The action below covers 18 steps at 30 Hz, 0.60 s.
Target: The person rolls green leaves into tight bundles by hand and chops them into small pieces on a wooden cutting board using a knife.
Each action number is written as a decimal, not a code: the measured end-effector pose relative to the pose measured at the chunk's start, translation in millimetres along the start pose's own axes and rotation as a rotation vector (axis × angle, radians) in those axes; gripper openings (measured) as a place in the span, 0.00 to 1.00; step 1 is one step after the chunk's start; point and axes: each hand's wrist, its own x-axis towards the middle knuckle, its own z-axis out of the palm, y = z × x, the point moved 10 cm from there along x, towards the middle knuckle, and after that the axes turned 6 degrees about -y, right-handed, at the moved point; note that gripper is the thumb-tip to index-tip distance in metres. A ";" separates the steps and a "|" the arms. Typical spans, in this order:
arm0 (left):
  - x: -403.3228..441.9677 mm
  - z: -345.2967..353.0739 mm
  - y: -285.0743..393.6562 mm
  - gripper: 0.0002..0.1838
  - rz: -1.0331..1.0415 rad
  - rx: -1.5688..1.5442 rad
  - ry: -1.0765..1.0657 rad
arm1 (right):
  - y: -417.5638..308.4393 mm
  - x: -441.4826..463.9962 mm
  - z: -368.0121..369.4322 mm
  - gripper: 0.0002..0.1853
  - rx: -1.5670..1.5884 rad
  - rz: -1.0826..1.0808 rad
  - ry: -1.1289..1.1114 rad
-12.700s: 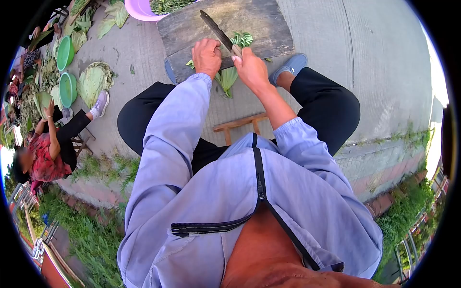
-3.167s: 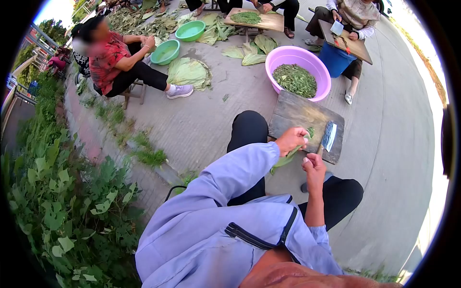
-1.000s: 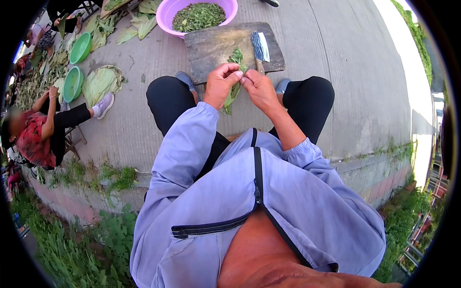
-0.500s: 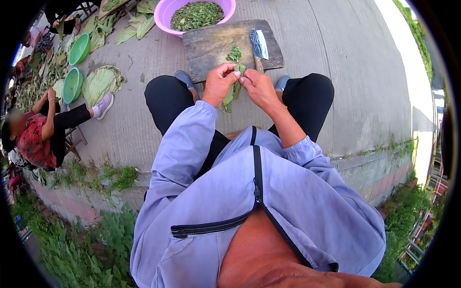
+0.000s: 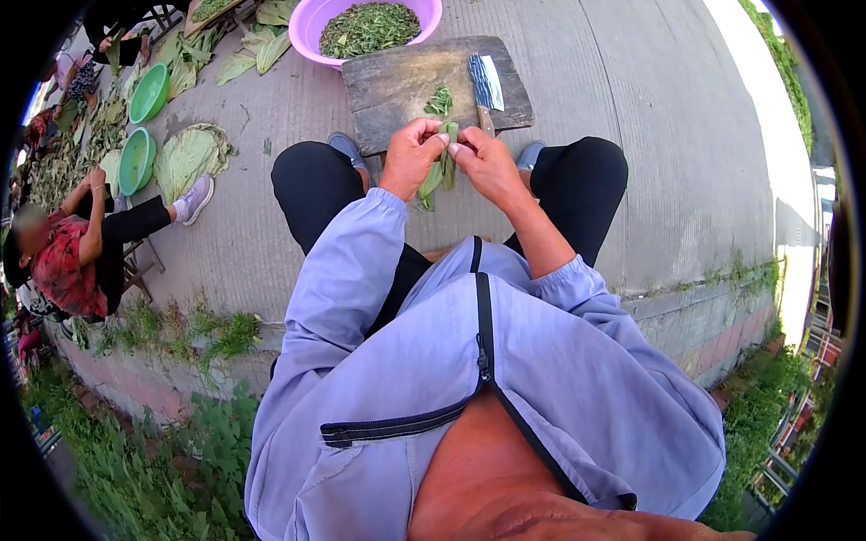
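Note:
Between my knees, a small bunch of long green leaves point(image 5: 433, 183) hangs from my fingers at the near edge of the wooden board. My left hand point(image 5: 413, 155) pinches the leaves from the left. From the right, the thumb and fingers of my right hand point(image 5: 487, 164) are closed on the same bunch near its top. Just beyond my fingertips, a little heap of chopped greens point(image 5: 439, 101) lies on the worn wooden board point(image 5: 397, 81). A cleaver point(image 5: 486, 86) rests flat to its right, its wooden handle pointing toward me.
Behind the board stands a pink basin point(image 5: 307, 34) filled with chopped greens point(image 5: 372, 30). To the left are two green basins point(image 5: 137, 160), large cabbage leaves point(image 5: 191, 158) on the concrete, and a seated person in a red patterned top point(image 5: 72, 266). Weeds point(image 5: 180, 460) grow along the low wall.
My right hand has shifted very slightly on the leaves, and their hanging ends sit a little differently. Board, cleaver and basins have stayed in place.

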 end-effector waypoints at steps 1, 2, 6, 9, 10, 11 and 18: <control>-0.3 0.3 1.3 0.07 -0.001 -0.004 0.000 | -1.3 0.6 0.6 0.11 0.034 -0.001 -0.003; -0.7 0.7 2.3 0.07 -0.007 -0.019 -0.002 | -0.8 0.5 1.0 0.11 0.076 0.016 -0.017; -0.9 -1.1 5.8 0.06 -0.008 -0.051 -0.005 | 0.9 1.6 2.7 0.10 0.201 0.077 -0.076; -0.5 -2.3 5.6 0.05 -0.009 -0.061 -0.005 | 5.6 1.8 5.3 0.10 0.289 0.100 -0.100; -0.6 -2.6 5.0 0.05 -0.012 -0.065 -0.006 | 5.9 1.4 6.4 0.09 0.323 0.105 -0.105; -0.8 -2.8 5.0 0.05 -0.010 -0.064 -0.007 | 5.7 1.0 6.6 0.10 0.334 0.105 -0.105; 1.2 -8.7 3.6 0.05 0.034 0.134 0.036 | 7.6 1.0 8.4 0.12 0.279 0.109 -0.103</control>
